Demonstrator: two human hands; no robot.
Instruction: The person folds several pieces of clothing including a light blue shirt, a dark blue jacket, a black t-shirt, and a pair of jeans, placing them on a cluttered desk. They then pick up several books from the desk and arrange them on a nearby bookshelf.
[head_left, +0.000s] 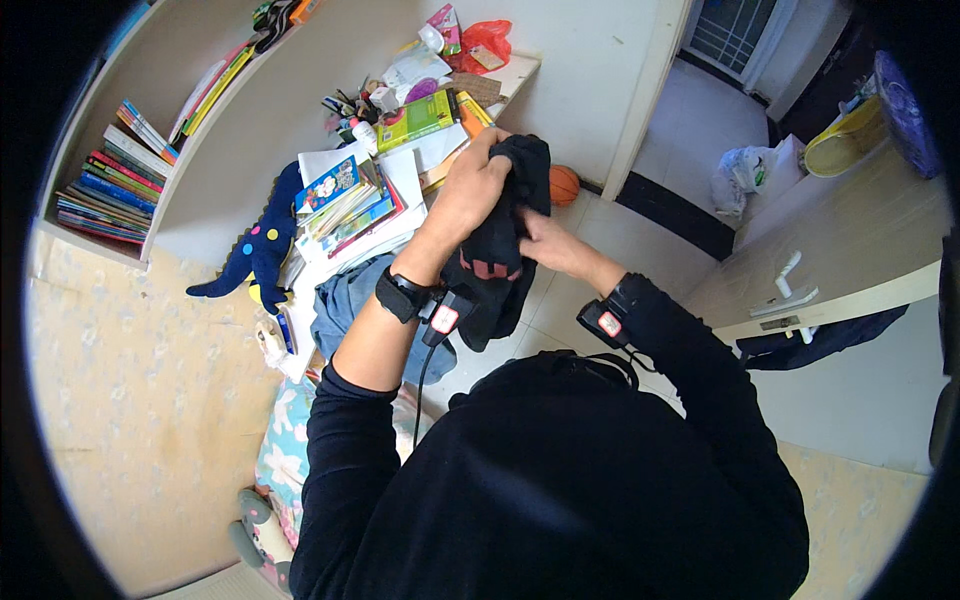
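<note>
A black cloth garment (501, 225) with a reddish print hangs in folds in front of me, over the edge of the desk. Its upper end is gripped by my left hand (471, 184), with the fingers curled around the cloth. My right hand (556, 244) touches the garment's right side. Blur and the folds hide whether those fingers are closed on it. Below my left forearm, a blue-grey piece of clothing (337, 300) lies crumpled at the desk's near end.
Books and papers (352, 202) crowd the white desk (304, 352), beside a blue dinosaur plush (262, 240). A bookshelf (161, 217) hangs at the left. On the floor is a basketball (562, 185). An open door (832, 255) stands at the right. Cables run from both wrist devices.
</note>
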